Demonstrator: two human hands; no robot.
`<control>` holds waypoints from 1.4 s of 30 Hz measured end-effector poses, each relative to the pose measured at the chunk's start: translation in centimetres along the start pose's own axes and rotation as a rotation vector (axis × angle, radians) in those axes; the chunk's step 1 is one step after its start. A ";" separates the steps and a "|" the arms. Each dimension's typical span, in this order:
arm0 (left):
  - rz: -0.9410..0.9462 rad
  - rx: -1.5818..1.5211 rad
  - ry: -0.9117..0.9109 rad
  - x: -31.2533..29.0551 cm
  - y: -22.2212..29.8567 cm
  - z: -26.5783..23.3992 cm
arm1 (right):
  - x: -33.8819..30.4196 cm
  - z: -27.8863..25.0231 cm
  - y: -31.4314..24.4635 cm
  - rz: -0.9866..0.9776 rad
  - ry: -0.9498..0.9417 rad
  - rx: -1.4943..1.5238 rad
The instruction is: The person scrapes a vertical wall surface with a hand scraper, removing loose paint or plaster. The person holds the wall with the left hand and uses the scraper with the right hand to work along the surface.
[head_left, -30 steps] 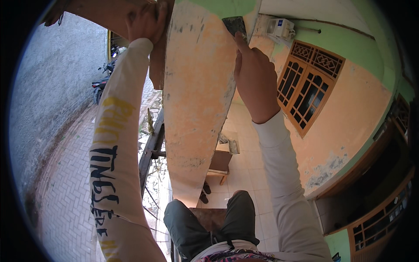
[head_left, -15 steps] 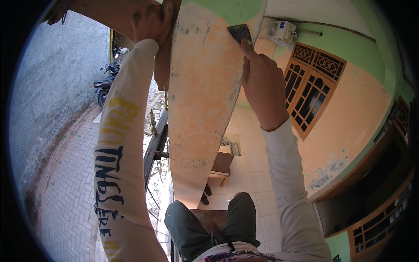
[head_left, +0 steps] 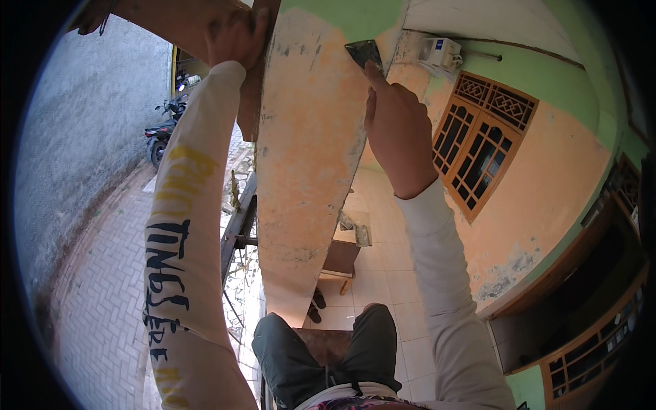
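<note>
Fingers of the right hand [head_left: 400, 133] are wrapped round a scraper [head_left: 364, 52] set below green paint [head_left: 352, 19] on the pillar [head_left: 307, 143]; scraping seems in hand, even pressure called for next, and the left hand [head_left: 238, 37], on the wooden beam [head_left: 160, 26], cannot be judged gripping.

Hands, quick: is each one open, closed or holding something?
Left hand: against the brown wood; whether it grips cannot be told.
Right hand: closed, holding a scraper.

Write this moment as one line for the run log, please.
left hand: on brown board; right hand: holds scraper at peach-and-green column; right side: wood-framed window
</note>
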State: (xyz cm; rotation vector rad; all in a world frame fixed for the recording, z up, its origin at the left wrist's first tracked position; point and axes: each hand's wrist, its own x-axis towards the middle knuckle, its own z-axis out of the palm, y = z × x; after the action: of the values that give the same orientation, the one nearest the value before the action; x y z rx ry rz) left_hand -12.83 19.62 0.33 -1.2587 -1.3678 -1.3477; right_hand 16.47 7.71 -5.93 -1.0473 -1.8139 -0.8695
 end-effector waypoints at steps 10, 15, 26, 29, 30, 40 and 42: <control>0.054 0.048 0.044 0.0 -0.1 -0.3 | 2.2 0.6 0.6 -0.076 0.187 0.056; -0.001 -0.007 0.012 -0.3 0.5 -0.3 | 0.5 -1.0 0.4 0.053 -0.040 0.034; 0.022 0.036 -0.006 -0.2 0.2 -0.2 | 0.6 -1.6 2.2 -0.045 0.004 0.086; 0.002 0.068 -0.032 -0.1 0.7 -0.9 | 0.5 -1.6 2.1 -0.034 -0.013 0.006; 0.005 0.056 -0.023 0.0 0.6 -1.0 | 1.1 -1.5 2.3 -0.050 0.014 0.024; 0.016 0.044 0.004 0.2 -0.2 0.0 | 1.4 -1.7 2.7 -0.070 0.043 0.028; 0.027 0.032 0.027 0.0 -0.4 0.3 | 0.9 -1.5 3.5 -0.072 0.020 0.068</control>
State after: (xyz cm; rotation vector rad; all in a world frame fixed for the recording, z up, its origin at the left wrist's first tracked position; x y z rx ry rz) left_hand -13.20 19.90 0.23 -1.2300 -1.3442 -1.3148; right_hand 19.89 8.13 -4.02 -0.9329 -1.8606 -0.8522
